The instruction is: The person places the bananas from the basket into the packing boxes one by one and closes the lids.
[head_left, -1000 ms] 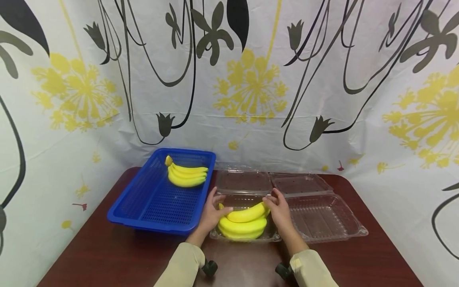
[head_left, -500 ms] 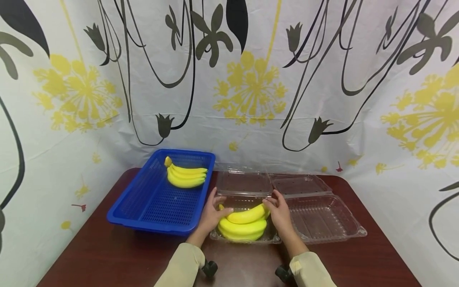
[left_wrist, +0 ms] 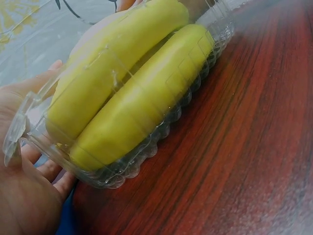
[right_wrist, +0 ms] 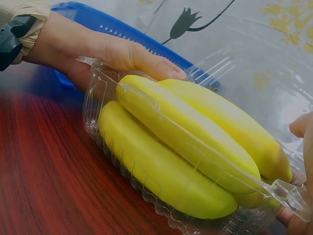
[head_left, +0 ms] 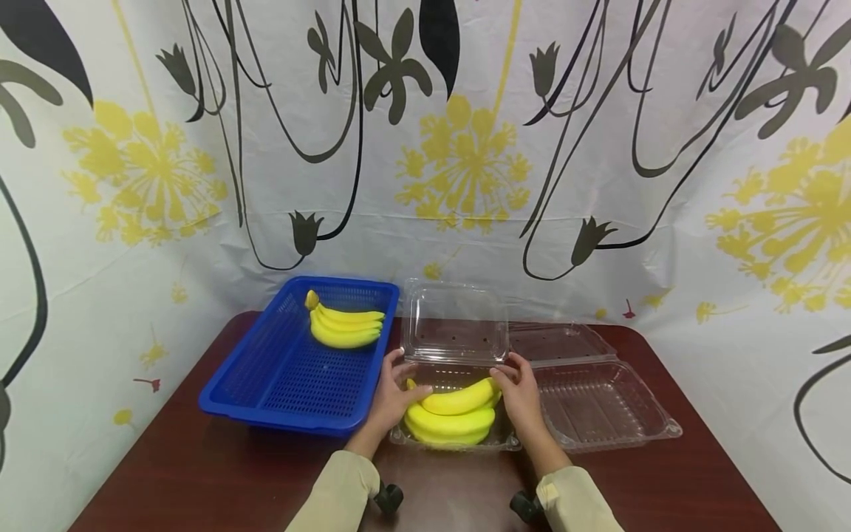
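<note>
A bunch of yellow bananas lies in a clear plastic clamshell container, its hinged lid tilted up at the back. My left hand holds the container's left side, thumb over the rim against the bananas. On the opposite side my right hand grips the container, with its thumb by the banana ends. The left wrist view has fingers along the outside of the clear wall. In the right wrist view, bananas show through the ribbed side of the container.
Left of the container stands a blue perforated basket holding another banana bunch. A second clear clamshell sits open on the right, nothing in it, its lid laid back. Behind the dark red table hangs a patterned white curtain.
The lid of the container with the bananas has swung up from lying back to a steeper tilt. Both hands and the bananas stay nearly where they were.
</note>
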### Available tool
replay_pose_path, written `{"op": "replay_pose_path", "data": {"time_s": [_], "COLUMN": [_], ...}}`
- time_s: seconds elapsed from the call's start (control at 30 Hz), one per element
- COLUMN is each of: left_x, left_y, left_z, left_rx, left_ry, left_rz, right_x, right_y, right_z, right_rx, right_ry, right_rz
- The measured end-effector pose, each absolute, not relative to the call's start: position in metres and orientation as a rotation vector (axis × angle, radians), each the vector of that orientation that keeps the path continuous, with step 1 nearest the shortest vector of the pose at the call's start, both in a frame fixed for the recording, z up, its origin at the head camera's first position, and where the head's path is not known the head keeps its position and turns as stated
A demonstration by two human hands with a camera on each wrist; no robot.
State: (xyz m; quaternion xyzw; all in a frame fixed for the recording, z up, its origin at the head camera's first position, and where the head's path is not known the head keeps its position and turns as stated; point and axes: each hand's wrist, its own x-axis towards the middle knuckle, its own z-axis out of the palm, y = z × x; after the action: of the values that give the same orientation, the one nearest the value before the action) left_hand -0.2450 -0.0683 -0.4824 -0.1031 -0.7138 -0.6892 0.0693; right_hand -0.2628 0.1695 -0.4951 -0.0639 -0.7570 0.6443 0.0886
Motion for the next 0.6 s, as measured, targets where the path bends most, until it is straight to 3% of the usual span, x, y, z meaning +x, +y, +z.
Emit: {"op": "replay_pose_path", "data": {"time_s": [0.2,0.6], "left_x": [-0.246,-0.269], "left_y": [-0.069,-0.066], "left_z": [-0.482,-0.515], "left_rx": [-0.299,-0.206], "left_ry": [-2.138,-2.155], "left_rz": [-2.113,-2.069], "right_x": [-0.263,-0.263], "right_y": [0.169,0.171], "right_z": [-0.496,-0.498], "right_rx": [-0.209,-0.194], "right_ry": [-2.229,-2.165], "right_rz": [1.910,1.843]}}
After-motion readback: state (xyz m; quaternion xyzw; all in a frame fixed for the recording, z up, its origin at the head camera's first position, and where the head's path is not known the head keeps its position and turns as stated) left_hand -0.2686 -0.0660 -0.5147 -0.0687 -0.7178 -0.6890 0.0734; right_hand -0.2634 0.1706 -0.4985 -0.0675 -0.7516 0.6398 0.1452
